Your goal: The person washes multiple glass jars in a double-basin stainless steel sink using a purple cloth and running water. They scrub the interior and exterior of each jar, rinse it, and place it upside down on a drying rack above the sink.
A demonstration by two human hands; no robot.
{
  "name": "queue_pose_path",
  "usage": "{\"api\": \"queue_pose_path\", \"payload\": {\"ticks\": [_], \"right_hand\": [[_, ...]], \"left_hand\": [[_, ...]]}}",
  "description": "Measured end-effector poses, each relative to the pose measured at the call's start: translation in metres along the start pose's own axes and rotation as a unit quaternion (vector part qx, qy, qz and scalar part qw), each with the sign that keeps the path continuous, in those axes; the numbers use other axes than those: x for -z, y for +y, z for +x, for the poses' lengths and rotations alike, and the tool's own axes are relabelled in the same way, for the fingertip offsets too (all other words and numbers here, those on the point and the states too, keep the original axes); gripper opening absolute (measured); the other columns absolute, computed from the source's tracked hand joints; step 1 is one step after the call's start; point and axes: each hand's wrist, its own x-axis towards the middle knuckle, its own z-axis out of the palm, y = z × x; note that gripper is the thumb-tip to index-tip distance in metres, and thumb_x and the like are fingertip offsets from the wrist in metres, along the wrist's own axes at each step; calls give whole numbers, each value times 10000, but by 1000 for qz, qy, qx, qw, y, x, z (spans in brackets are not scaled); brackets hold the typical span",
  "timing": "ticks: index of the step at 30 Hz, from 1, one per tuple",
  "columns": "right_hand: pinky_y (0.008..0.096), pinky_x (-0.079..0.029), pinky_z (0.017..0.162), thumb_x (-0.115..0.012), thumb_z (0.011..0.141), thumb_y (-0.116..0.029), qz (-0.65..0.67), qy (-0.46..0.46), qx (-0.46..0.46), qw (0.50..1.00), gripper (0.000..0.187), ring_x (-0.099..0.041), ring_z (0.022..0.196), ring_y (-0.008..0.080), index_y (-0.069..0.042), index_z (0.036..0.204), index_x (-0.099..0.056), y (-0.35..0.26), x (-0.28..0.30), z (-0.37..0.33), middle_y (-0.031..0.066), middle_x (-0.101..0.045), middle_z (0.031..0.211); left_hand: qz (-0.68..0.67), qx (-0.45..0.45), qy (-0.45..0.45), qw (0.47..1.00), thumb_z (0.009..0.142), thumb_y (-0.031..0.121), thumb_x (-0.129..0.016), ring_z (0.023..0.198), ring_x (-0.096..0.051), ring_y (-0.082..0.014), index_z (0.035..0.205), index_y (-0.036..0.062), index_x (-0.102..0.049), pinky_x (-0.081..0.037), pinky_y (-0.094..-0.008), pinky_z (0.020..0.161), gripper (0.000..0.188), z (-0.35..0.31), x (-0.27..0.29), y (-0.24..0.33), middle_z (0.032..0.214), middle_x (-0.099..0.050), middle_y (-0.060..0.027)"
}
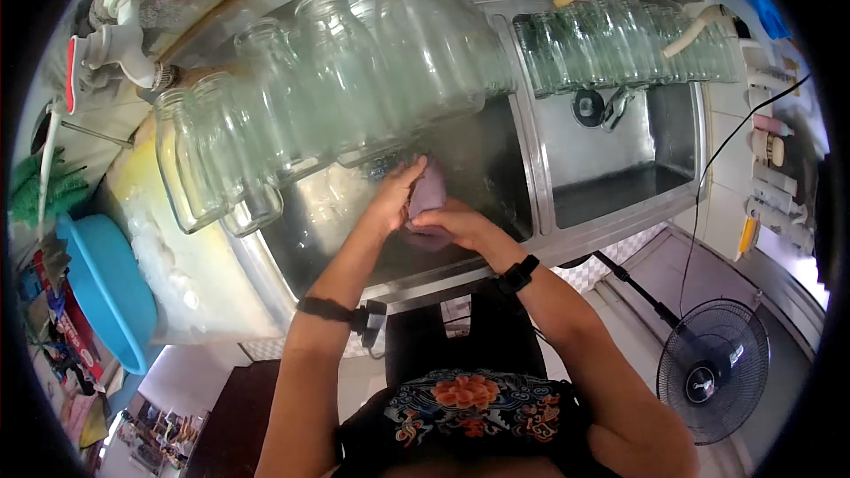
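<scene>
Over the left basin of a steel double sink (531, 155), both hands are closed on a mauve cloth (429, 188). My left hand (398, 196) grips its left side, fingers pointing away from me. From the right, my right hand (456, 221) holds its lower part, where a fold hangs beneath. Whether anything is wrapped inside the cloth cannot be seen. Just beyond my hands, a row of clear glass bottles (341, 71) stands across the back of the left basin and onto the counter at its left.
More glass bottles (611, 44) line the back of the right basin, above a drain (588, 108). At left are a white tap (119, 53) and a blue plastic tub (106, 292). A standing fan (713, 372) is at lower right, with a black cable (704, 177) above it.
</scene>
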Motion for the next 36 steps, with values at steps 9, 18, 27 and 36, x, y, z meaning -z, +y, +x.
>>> {"api": "queue_pose_path", "payload": {"ticks": [9,18,27,36], "right_hand": [[405,-504,802,-762,619,-122,-430,347,89,829,628,-629,916,411,37,1164,-492,2,-10,-19,251,-648,937],[446,-520,735,-695,690,-82,-477,331,202,788,367,-640,842,395,-36,1045,-619,19,26,-49,217,-654,883],[457,-502,694,-642,725,-74,-606,263,298,689,153,-611,788,363,-53,851,-558,39,31,-69,149,-606,810],[449,-466,790,-576,825,-206,-616,278,325,662,306,-566,982,337,-33,1076,-542,62,49,-56,181,-568,1007]], "left_hand": [[160,-172,159,959,926,337,-608,1031,-534,-189,1168,-33,-524,-415,-311,912,451,-5,-46,-9,1124,-596,-111],[-120,45,47,991,971,413,-416,852,-583,-231,1064,-36,-534,-506,-335,755,473,-47,-51,12,954,-611,-147],[-371,140,-131,909,870,290,-391,849,-604,-289,1073,11,-527,-532,-413,735,370,-76,-68,12,1023,-604,-178],[43,-178,-146,972,926,194,-514,1140,-510,-301,1256,-21,-403,-485,-423,895,408,-27,-210,-29,1190,-524,-176]]}}
